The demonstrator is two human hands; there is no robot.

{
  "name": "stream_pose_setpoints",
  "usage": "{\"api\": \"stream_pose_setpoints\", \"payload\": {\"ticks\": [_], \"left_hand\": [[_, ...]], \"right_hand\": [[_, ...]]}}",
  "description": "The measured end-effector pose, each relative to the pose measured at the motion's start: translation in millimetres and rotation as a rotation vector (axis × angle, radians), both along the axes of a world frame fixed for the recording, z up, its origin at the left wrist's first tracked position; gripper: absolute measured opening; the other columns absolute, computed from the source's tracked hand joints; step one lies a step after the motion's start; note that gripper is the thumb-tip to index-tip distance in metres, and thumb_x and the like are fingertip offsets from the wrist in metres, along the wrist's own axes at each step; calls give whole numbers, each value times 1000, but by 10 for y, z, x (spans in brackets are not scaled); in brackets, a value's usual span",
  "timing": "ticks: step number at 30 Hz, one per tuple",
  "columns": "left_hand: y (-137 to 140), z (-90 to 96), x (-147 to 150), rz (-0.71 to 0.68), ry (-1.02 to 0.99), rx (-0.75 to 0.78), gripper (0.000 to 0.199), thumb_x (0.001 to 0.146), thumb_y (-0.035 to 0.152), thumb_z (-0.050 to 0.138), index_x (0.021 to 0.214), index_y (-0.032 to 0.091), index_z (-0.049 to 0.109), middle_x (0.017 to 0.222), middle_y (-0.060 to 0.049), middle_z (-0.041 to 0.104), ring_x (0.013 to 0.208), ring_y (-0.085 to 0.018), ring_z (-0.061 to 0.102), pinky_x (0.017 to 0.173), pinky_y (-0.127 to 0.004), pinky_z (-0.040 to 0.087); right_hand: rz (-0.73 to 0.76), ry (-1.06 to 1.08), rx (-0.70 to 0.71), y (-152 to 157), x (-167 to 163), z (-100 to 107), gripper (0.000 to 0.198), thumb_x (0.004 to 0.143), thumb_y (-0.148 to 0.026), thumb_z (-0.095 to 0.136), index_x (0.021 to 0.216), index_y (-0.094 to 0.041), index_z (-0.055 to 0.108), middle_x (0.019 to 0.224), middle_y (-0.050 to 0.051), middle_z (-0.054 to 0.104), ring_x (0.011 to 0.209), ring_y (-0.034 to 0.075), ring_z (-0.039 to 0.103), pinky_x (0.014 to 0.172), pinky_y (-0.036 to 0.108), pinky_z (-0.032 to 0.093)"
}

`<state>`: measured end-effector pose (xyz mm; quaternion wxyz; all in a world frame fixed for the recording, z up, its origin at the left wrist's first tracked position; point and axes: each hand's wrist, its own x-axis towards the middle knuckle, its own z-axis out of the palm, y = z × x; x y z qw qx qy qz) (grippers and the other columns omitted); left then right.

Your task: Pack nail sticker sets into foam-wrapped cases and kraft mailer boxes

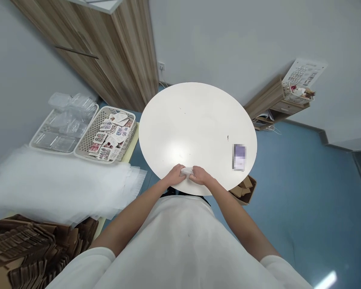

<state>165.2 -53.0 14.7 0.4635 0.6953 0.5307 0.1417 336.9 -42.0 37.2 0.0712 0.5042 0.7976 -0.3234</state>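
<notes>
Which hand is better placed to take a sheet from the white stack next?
Probably the left hand: the white stack of sheets lies on the person's left, farther from the right hand. Both hands hold the small white bundle, so the left would first need to let go.

This looks like a small work room where things get packed. On the left, a white basket (91, 131) is full of little cards (110, 138) with small colorful things on them. Next to it are clear plastic boxes (56, 142). There is a big pile of thin white sheets (60, 184) and lots of brown cardboard (27, 251). A round white table (198, 120) stands on a blue floor (291, 180). A tall wood cupboard (135, 52) stands by the plain gray wall (228, 40).
</notes>
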Motion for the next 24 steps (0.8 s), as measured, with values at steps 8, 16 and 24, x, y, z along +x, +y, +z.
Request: {"api": "stream_pose_setpoints", "payload": {"ticks": [8, 16, 24], "left_hand": [[-31, -127, 67, 245, 145, 4, 36, 73, 28, 49, 107, 18, 47, 95, -6, 50, 87, -18, 50, 77, -29, 40], [-12, -143, 108, 412, 236, -85, 45, 69, 35, 55, 110, 17, 47, 89, -5, 54, 76, -16, 53, 71, -28, 42], [-105, -111, 126, 623, 246, -230, 50, 65, 47, 59, 102, 16, 49, 84, -5, 58, 80, -19, 57, 71, -30, 43]], "right_hand": [[-324, 56, 120, -14, -72, -212, 35, 85, -24, 30, 118, -19, 39, 111, 11, 43, 86, 19, 49, 65, 29, 41], [-490, 274, 57, -591, 14, -258, 67, 77, -26, 48, 134, -23, 14, 133, 12, 19, 116, 25, 32, 92, 38, 35], [-530, 476, -157, -622, 56, -208, 56, 76, -30, 49, 129, -23, 31, 127, 10, 28, 112, 21, 39, 92, 35, 36]]}}
